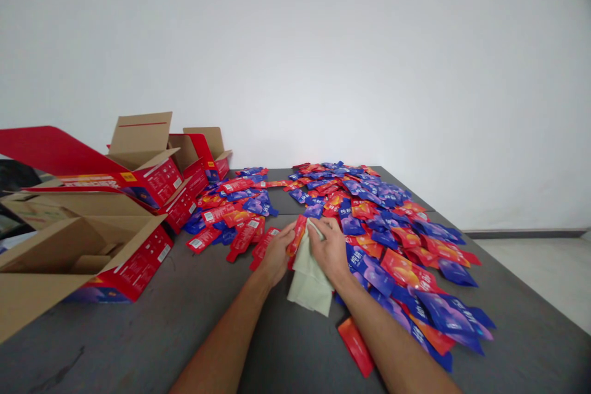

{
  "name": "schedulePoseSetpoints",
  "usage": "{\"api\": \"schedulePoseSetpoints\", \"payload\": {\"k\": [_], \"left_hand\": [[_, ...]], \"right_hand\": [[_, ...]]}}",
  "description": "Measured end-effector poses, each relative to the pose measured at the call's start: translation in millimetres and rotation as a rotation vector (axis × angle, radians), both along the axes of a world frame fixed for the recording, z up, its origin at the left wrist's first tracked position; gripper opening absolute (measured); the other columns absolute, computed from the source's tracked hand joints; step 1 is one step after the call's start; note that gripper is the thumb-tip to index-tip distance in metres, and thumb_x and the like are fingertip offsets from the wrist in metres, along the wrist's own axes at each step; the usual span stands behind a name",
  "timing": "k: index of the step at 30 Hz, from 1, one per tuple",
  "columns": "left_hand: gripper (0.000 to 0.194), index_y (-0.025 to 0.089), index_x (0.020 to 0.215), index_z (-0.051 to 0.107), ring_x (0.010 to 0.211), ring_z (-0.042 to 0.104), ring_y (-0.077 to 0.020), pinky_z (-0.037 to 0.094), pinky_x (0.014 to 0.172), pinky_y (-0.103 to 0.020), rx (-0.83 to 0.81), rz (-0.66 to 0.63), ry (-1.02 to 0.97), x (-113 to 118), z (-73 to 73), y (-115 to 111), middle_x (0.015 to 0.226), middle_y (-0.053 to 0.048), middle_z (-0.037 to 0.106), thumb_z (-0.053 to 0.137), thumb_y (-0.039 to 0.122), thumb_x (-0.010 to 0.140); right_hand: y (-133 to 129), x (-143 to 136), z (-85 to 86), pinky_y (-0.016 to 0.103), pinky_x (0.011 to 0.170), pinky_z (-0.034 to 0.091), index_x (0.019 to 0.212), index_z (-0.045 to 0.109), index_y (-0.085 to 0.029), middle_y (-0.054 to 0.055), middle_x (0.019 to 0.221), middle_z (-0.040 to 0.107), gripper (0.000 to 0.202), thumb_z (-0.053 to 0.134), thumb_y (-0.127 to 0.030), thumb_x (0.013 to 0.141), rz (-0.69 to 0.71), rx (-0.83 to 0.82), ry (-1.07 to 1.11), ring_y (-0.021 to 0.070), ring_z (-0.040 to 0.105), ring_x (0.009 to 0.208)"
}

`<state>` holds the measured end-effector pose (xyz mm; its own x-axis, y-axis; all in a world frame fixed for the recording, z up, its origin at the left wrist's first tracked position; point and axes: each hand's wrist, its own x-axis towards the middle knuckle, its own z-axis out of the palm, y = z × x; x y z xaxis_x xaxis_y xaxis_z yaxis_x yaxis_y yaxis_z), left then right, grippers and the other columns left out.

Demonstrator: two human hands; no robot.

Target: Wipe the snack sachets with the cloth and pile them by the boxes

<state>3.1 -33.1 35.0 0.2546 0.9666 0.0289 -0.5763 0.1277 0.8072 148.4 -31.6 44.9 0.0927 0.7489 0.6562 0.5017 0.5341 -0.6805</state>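
Left hand (277, 255) pinches a red sachet (299, 234) lengthwise toward the far edge of the tabletop (198, 314); right hand (330, 251) pinches cloth (311, 283) alongside.

Head view looks forward-down over the table (184, 314).

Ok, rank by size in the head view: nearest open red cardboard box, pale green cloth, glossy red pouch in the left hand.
1. Nearest open red cardboard box
2. Pale green cloth
3. Glossy red pouch in the left hand, partly hidden
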Motion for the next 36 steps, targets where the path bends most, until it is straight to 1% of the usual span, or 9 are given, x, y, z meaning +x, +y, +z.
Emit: {"api": "schedulePoseSetpoints", "payload": {"k": [4,8,11,13,17,20,23,28,36], "left_hand": [[0.051,0.017,0.135,0.058,0.120,0.060,-0.0272,0.044,0.106,-0.042,0.040,-0.058,0.042,-1,0.2,0,0.128,-0.013,0.066,0.062,0.028,0.085],[0.053,0.019,0.138,0.055,0.122,0.059,-0.0247,0.043,0.107,-0.040,0.071,0.078,0.102,-8,-0.2,7,0.134,-0.011,0.063,0.061,0.028,0.086],[0.057,0.023,0.144,0.047,0.117,0.062,-0.0230,0.045,0.105,-0.041,0.105,0.220,0.250,-20,1.3,14,0.136,-0.010,0.061,0.057,0.034,0.089],[0.055,0.024,0.145,0.047,0.118,0.060,-0.0226,0.043,0.106,-0.042,0.190,0.341,0.494,-28,1.8,19,0.136,-0.009,0.060,0.053,0.035,0.091],[0.049,0.021,0.139,0.054,0.129,0.049,-0.0249,0.034,0.113,-0.045,0.428,0.584,1.141,-41,-1.7,23,0.138,-0.011,0.057,0.048,0.026,0.091],[0.048,0.025,0.135,0.059,0.134,0.042,-0.0326,0.032,0.112,-0.054,0.416,0.679,1.572,-43,-8.1,20,0.144,-0.013,0.050,0.052,0.025,0.088],[0.044,0.030,0.131,0.062,0.141,0.031,-0.0378,0.025,0.113,-0.060,0.440,0.648,1.813,-40,-15.6,16,0.152,-0.010,0.043,0.053,0.030,0.089],[0.043,0.032,0.132,0.060,0.148,0.018,-0.0364,0.010,0.115,-0.065,0.565,0.496,1.937,-37,-26.2,12,0.153,-0.007,0.043,0.042,0.031,0.093],[0.053,0.028,0.132,0.061,0.148,0.016,-0.0373,0.004,0.113,-0.069,0.421,0.401,2.014,-57,-22.7,6,0.156,-0.010,0.039,0.041,0.013,0.085]], "right_hand": [[-6,-11,-2.4,0.029,0.081,0.049,0.104,0.074,-0.024,0.006,0.095,0.060,0.023,0.054,-0.024,0.094,0.117,-0.018,-0.082,0.0175,0.059,0.088],[-11,-18,-6.1,0.026,0.079,0.048,0.098,0.075,-0.025,0.004,0.088,0.061,0.022,0.055,-0.018,0.092,0.251,-0.072,-0.171,0.0164,0.059,0.088],[-11,-17,-11.2,0.025,0.079,0.048,0.099,0.076,-0.026,0.004,0.088,0.061,0.022,0.059,-0.017,0.089,0.252,-0.129,-0.235,0.0155,0.060,0.085],[-9,-16,-15.2,0.024,0.080,0.048,0.103,0.076,-0.026,0.004,0.090,0.062,0.023,0.060,-0.018,0.089,0.222,-0.157,-0.256,0.0153,0.061,0.085],[-4,-12,-22.3,0.025,0.084,0.049,0.103,0.076,-0.026,0.005,0.093,0.063,0.021,0.062,-0.021,0.088,0.156,-0.195,-0.286,0.0159,0.062,0.087],[-1,-10,-26.5,0.025,0.085,0.049,0.104,0.076,-0.025,0.005,0.093,0.064,0.022,0.062,-0.021,0.087,0.118,-0.233,-0.312,0.0162,0.063,0.087],[1,-10,-28.6,0.025,0.087,0.048,0.104,0.076,-0.024,0.006,0.095,0.065,0.022,0.062,-0.022,0.087,0.099,-0.263,-0.332,0.0163,0.063,0.088],[-1,-10,-26.9,0.025,0.087,0.049,0.104,0.076,-0.024,0.007,0.098,0.067,0.022,0.063,-0.024,0.087,0.096,-0.290,-0.354,0.0172,0.063,0.089],[-6,-10,-25.9,0.026,0.086,0.049,0.105,0.076,-0.025,0.007,0.098,0.067,0.023,0.062,-0.022,0.087,0.110,-0.286,-0.351,0.0173,0.064,0.089]]}}
